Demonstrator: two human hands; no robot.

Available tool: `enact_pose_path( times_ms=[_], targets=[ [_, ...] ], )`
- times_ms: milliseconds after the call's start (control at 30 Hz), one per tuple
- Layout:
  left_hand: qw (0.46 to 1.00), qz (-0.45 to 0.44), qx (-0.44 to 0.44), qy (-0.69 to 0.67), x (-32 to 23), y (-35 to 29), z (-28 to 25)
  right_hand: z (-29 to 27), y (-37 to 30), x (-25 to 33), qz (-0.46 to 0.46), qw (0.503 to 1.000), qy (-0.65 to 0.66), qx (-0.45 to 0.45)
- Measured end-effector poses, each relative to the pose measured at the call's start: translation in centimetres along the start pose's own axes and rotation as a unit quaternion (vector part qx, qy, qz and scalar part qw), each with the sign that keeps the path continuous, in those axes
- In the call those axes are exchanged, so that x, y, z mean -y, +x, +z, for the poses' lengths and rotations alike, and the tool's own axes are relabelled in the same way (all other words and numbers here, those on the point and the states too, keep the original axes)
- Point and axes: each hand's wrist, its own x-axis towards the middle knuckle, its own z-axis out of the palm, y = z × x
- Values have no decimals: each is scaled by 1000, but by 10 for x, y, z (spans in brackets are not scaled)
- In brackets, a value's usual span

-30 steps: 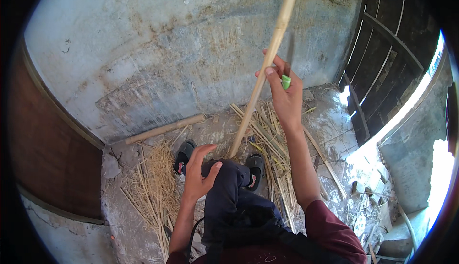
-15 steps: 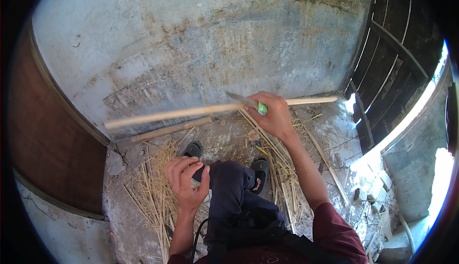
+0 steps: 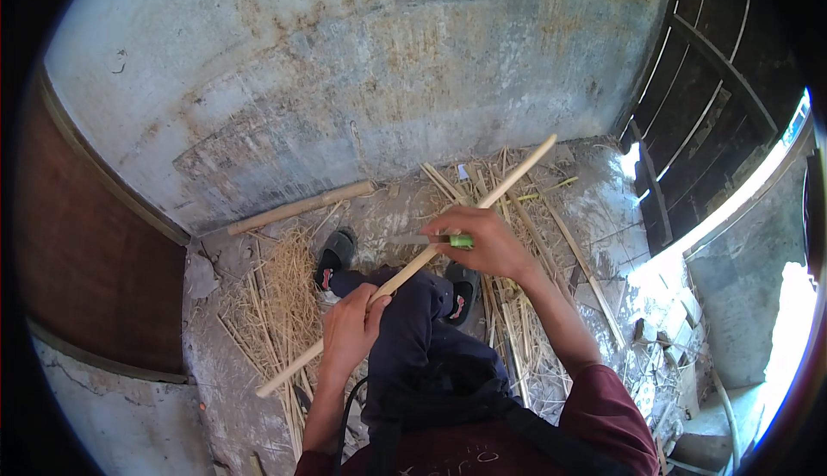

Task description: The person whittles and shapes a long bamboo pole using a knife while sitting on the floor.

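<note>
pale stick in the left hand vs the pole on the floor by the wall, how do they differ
The pale stick is gripped by the left hand; the pole lies untouched. The stick slants steeply up to the right, while the pole slopes gently along the wall. The stick looks pale yellow, the pole duller brown. Both are long and slender.

Stained pale wall [image 3: 345, 71] beyond the fingers [image 3: 445, 219], brown panel [image 3: 103, 252] well to their left, cracked grey masonry [image 3: 121, 416] lower on that side, dark slatted boards [image 3: 706, 101] far to their right, rubble [image 3: 679, 336] lower right of them.
</note>
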Motion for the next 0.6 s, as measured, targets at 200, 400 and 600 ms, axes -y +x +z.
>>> enact_pose_path(
  times_ms=[200, 400, 600],
  targets=[
    [991, -1, 20, -132, 30, -5, 38, 0, -62, -8, 101, 969, 2, -224],
    [900, -145, 165, -375, 15, 0, 51, 30, -123, -24, 212, 947, 132, -201],
    [873, -76, 177, -448, 26, 11, 81, 57, -124, -14, 149, 967, 19, -207]
  ],
)
